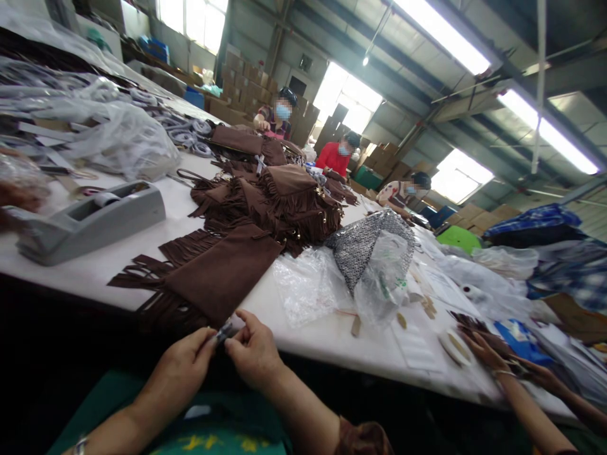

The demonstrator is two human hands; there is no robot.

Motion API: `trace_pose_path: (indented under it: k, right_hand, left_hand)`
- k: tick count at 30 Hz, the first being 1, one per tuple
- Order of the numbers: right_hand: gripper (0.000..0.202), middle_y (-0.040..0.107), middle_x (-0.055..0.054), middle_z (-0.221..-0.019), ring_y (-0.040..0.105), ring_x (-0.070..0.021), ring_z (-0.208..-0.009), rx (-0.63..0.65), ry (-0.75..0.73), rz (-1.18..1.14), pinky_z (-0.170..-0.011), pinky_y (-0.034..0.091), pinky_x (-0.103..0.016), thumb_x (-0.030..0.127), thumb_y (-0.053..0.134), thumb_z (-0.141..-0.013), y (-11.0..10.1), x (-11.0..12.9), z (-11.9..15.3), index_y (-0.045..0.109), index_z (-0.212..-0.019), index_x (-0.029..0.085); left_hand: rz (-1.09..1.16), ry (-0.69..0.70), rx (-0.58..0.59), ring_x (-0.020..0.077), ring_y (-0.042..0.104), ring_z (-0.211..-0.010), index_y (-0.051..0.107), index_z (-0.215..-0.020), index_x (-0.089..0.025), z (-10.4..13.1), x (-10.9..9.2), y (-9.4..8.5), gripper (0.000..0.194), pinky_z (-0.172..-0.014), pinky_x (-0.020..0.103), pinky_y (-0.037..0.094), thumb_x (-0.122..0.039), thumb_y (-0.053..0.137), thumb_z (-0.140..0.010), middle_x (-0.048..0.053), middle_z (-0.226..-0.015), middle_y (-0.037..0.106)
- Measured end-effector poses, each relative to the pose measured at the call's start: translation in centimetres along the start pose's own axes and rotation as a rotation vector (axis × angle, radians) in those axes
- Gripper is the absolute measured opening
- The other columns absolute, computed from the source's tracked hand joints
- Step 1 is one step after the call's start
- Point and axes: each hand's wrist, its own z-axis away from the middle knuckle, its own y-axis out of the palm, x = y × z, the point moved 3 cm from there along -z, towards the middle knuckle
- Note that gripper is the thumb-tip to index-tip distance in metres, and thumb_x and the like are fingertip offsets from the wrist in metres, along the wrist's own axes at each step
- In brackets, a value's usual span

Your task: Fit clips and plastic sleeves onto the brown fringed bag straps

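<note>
Your left hand [177, 373] and right hand [258, 357] pinch the small grey piece [224, 332] at the bench's [313, 341] near edge, likely for fingertip control; the brown fringed bag [222, 272] lies just beyond, within reach.

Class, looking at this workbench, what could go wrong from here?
The small greyish piece between the left hand and right hand could slip and fall.
The fringed brown piece lies at the near edge of the table, so might slide off.
Its fringe might snag on the heap behind.
</note>
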Motion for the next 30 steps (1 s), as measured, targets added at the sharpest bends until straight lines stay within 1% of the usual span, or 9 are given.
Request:
trace_pose_path:
  k: [2, 4, 9, 15, 19, 22, 24, 27, 30]
  right_hand:
    - [0.06, 0.058, 0.006, -0.068, 0.055, -0.0109, -0.06, -0.014, 0.014, -0.024, -0.062, 0.046, -0.022, 0.015, 0.061, -0.074, 0.1, -0.2, 0.3, 0.055, -0.133, 0.021]
    - [0.062, 0.058, 0.005, -0.07, 0.055, -0.0111, -0.061, -0.039, 0.031, -0.032, -0.062, 0.046, -0.022, 0.013, 0.06, -0.074, 0.2, -0.5, 0.5, 0.054, -0.135, 0.019]
    - [0.054, 0.057, 0.004, -0.071, 0.054, -0.0119, -0.063, -0.082, 0.032, -0.054, -0.064, 0.046, -0.023, 0.011, 0.057, -0.074, 0.5, -0.6, 0.8, 0.058, -0.128, 0.017]
    - [0.057, 0.055, 0.006, -0.064, 0.053, -0.0116, -0.057, -0.122, 0.12, -0.176, -0.058, 0.045, -0.022, 0.006, 0.056, -0.07, 1.3, -0.4, 0.5, 0.057, -0.126, 0.015]
    - [0.061, 0.057, 0.007, -0.06, 0.052, -0.0105, -0.051, -0.13, 0.215, -0.387, -0.051, 0.043, -0.019, 0.006, 0.055, -0.068, 2.4, -0.6, 0.5, 0.052, -0.129, 0.013]
    - [0.067, 0.058, 0.008, -0.056, 0.047, -0.0096, -0.041, -0.098, 0.313, -0.479, -0.041, 0.038, -0.018, 0.01, 0.056, -0.067, 2.8, -0.9, 0.5, 0.047, -0.133, 0.015]
    - [0.07, 0.057, 0.008, -0.055, 0.048, -0.0102, -0.04, -0.098, 0.328, -0.488, -0.039, 0.037, -0.017, 0.012, 0.06, -0.066, 2.8, -0.9, 0.4, 0.046, -0.134, 0.016]
    - [0.075, 0.058, 0.007, -0.057, 0.053, -0.0111, -0.046, -0.127, 0.258, -0.443, -0.042, 0.04, -0.017, 0.013, 0.067, -0.063, 2.4, -0.9, 0.3, 0.046, -0.135, 0.016]
    - [0.08, 0.057, 0.008, -0.059, 0.05, -0.01, -0.044, -0.15, 0.247, -0.408, -0.041, 0.04, -0.018, 0.014, 0.069, -0.063, 2.0, -1.1, 0.6, 0.041, -0.138, 0.016]
  left_hand:
    - [0.171, -0.235, 0.09, 0.0158, 0.055, -0.052, 0.063, -0.079, -0.021, 0.0, -0.1, 0.4, 0.031, -0.048, 0.025, 0.041, -0.051, 0.054, -0.08, -0.001, -0.062, 0.058]
    - [0.392, -0.437, 0.149, 0.0101, 0.039, -0.042, 0.061, -0.078, -0.019, 0.2, -0.3, 0.7, 0.039, -0.04, 0.021, 0.028, -0.057, 0.062, -0.07, -0.005, -0.056, 0.048]
    - [0.754, -0.641, 0.2, 0.0036, 0.032, -0.044, 0.059, -0.071, -0.014, 0.4, -1.3, 0.5, 0.044, -0.039, 0.015, 0.024, -0.045, 0.083, -0.051, -0.006, -0.059, 0.045]
    - [1.01, -0.887, 0.171, 0.0001, 0.027, -0.038, 0.06, -0.076, -0.011, 1.0, -1.8, 0.4, 0.007, -0.035, 0.009, 0.02, -0.017, 0.063, -0.077, -0.005, -0.059, 0.045]
    - [1.197, -1.072, 0.176, -0.0013, 0.027, -0.034, 0.057, -0.076, -0.011, 1.6, -1.9, 1.1, 0.012, -0.034, 0.008, 0.015, -0.011, 0.053, -0.087, -0.006, -0.057, 0.042]
    - [1.22, -1.083, 0.196, -0.0014, 0.026, -0.034, 0.055, -0.074, -0.011, 2.1, -1.8, 1.5, 0.015, -0.035, 0.008, 0.013, -0.015, 0.052, -0.089, -0.006, -0.057, 0.041]
    - [1.139, -1.008, 0.197, -0.0013, 0.024, -0.035, 0.056, -0.073, -0.012, 2.3, -1.7, 1.6, 0.016, -0.036, 0.009, 0.012, -0.022, 0.059, -0.084, -0.007, -0.056, 0.04]
    - [0.923, -0.788, 0.204, -0.0001, 0.022, -0.038, 0.058, -0.071, -0.013, 2.5, -2.1, 1.4, 0.037, -0.037, 0.013, 0.013, -0.042, 0.079, -0.065, -0.007, -0.054, 0.041]
    - [0.763, -0.659, 0.16, 0.0022, 0.024, -0.039, 0.059, -0.07, -0.015, 2.7, -2.5, 1.2, 0.057, -0.038, 0.016, 0.014, -0.062, 0.081, -0.048, -0.006, -0.053, 0.043]
